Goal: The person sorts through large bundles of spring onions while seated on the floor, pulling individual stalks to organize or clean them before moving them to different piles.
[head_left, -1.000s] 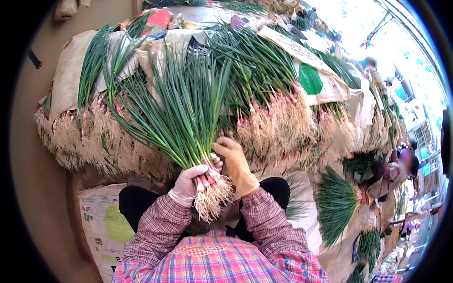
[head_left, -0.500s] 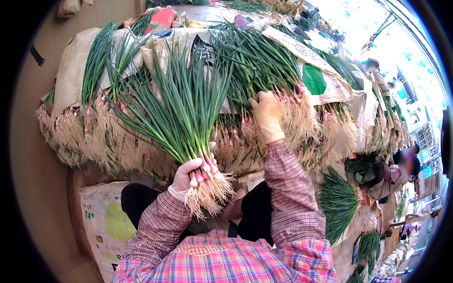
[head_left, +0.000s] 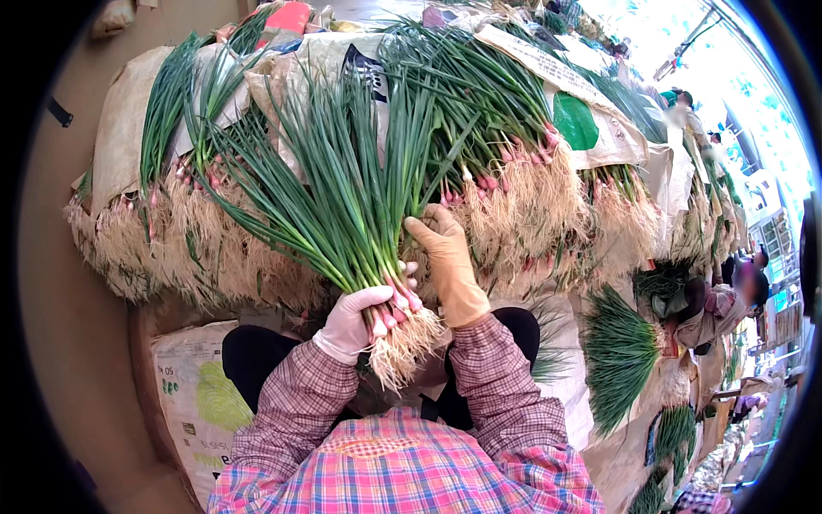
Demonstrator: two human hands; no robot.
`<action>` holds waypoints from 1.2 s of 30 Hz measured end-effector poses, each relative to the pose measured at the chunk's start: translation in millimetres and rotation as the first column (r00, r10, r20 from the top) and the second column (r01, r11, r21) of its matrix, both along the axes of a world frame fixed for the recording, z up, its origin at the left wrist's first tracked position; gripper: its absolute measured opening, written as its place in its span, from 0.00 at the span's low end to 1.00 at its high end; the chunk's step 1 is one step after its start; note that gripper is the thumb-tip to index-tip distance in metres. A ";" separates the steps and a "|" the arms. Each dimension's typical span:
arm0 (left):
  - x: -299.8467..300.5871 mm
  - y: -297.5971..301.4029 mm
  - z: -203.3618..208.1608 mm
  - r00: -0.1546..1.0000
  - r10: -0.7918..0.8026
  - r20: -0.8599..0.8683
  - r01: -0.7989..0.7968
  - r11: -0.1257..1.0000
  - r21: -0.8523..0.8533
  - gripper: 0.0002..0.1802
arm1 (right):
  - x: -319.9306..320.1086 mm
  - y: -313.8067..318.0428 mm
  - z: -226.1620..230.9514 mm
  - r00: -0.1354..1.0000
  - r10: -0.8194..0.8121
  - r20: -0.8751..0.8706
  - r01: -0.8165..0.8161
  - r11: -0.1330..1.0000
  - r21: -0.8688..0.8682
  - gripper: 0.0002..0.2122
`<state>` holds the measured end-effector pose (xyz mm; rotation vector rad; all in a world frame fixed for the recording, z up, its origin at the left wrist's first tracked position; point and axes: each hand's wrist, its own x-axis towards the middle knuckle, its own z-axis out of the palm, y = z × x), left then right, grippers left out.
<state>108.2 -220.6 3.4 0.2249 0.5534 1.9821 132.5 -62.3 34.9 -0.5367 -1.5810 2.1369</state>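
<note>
In front of me my left hand [head_left: 347,324], in a white glove, is closed round a bunch of spring onions [head_left: 355,223]. Their pink-white bulbs and pale stringy roots [head_left: 406,347] hang below the thumb, while long green leaves fan up and away. My right hand [head_left: 445,257], in a tan rubber glove, is against the right side of this bunch with its thumb and fingers pinched together. A spring onion's green leaves [head_left: 452,164] run up from those fingers; its lower end is hidden. Beyond both hands lies a long heap of spring onions [head_left: 531,188], roots toward me.
Paper sacks [head_left: 612,141] cover parts of the heap. A printed sack [head_left: 184,368] lies at lower left. To the right, a fanned bunch of spring onions [head_left: 621,360] rests on the ground, and another person [head_left: 715,308] sits beyond it.
My right hand has come from the heap back toward me and to the left, reaching the held bunch. My left hand has shifted slightly right with the bunch.
</note>
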 end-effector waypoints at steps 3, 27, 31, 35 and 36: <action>-9.0 -4.6 9.8 0.999 0.007 -0.050 -0.010 0.998 -0.060 0.25 | 4.1 -23.1 2.3 0.982 -0.126 0.142 0.130 0.991 -0.021 0.08; -8.0 -14.8 -7.8 0.977 -0.049 0.209 0.028 0.994 0.102 0.22 | 12.2 -4.5 -56.1 0.840 0.346 -0.417 -0.539 0.610 -0.581 0.13; -9.1 -7.5 -25.8 0.970 -0.121 0.211 0.112 0.992 0.051 0.17 | 20.1 -15.8 -34.7 0.961 0.215 -0.177 -0.275 0.831 -0.483 0.16; -5.9 -10.6 -0.6 0.969 -0.004 0.246 0.001 1.000 0.011 0.15 | 7.0 -19.4 -43.1 0.913 0.254 -0.320 -0.381 0.811 -0.443 0.11; -13.9 -16.2 -24.2 0.989 0.038 0.145 -0.044 0.998 0.037 0.16 | 3.4 -26.0 -48.0 0.909 0.228 -0.350 -0.387 0.777 -0.497 0.12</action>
